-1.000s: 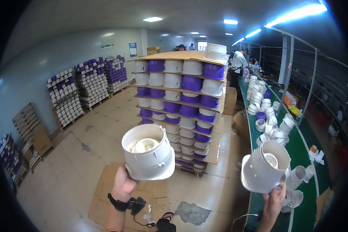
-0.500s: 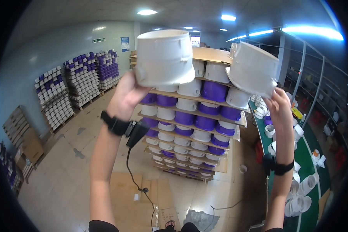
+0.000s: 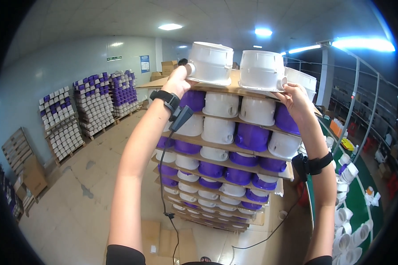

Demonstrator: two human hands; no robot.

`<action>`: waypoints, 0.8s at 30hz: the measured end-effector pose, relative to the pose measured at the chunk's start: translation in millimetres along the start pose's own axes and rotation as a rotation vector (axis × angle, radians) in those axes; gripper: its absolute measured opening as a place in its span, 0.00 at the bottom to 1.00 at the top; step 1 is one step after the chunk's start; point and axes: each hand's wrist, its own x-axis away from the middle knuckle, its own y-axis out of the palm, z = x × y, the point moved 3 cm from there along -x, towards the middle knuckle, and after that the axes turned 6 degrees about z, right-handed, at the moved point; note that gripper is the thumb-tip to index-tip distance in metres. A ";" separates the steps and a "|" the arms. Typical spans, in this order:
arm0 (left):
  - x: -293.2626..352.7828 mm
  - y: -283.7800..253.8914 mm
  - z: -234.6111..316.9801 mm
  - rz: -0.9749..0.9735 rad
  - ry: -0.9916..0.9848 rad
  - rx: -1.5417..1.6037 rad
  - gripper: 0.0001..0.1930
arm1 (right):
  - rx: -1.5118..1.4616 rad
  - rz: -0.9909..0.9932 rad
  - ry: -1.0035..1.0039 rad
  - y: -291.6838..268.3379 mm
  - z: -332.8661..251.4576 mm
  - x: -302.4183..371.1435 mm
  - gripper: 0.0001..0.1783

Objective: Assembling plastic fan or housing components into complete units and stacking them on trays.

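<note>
- Head view, left of the tall layered stack of white and purple round plastic housings (image 3: 252, 137): smaller white-and-purple pallet loads (image 3: 93, 108) stand along the wall.
- At the stack's upper left: a brown flat cardboard sheet (image 3: 154, 84) forms its top layer and extends rightward.
- Over the stack's near top edge: the left hand (image 3: 178, 81), black strap (image 3: 165, 98) at its wrist, has its fingers clamped on the lower left side of a white cylindrical plastic housing (image 3: 211, 63). The housing is upright.
- Just right of that, at the same edge: a second white cylindrical plastic housing (image 3: 262, 70), upright. The right hand (image 3: 296, 99) has its fingers clamped on its lower right side.
- Contact between either held housing and the sheet: cannot tell.
- At the stack's upper right, partly behind the right hand: another white plastic housing (image 3: 303, 78).
- Right of the stack: a long green worktable (image 3: 360, 198) carries white plastic parts (image 3: 342, 243).
</note>
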 end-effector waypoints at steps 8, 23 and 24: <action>-63.7 4.6 -30.3 -0.058 -0.105 -0.065 0.12 | 0.240 0.089 0.029 0.0 18.5 -40.2 0.11; -74.2 16.4 -19.8 -0.280 -0.192 -1.230 0.12 | 1.232 -0.016 -0.122 -1.8 -2.3 -48.0 0.05; -79.3 13.4 -18.0 -0.285 -0.224 -1.242 0.11 | 1.203 0.034 -0.228 -0.7 0.7 -46.7 0.06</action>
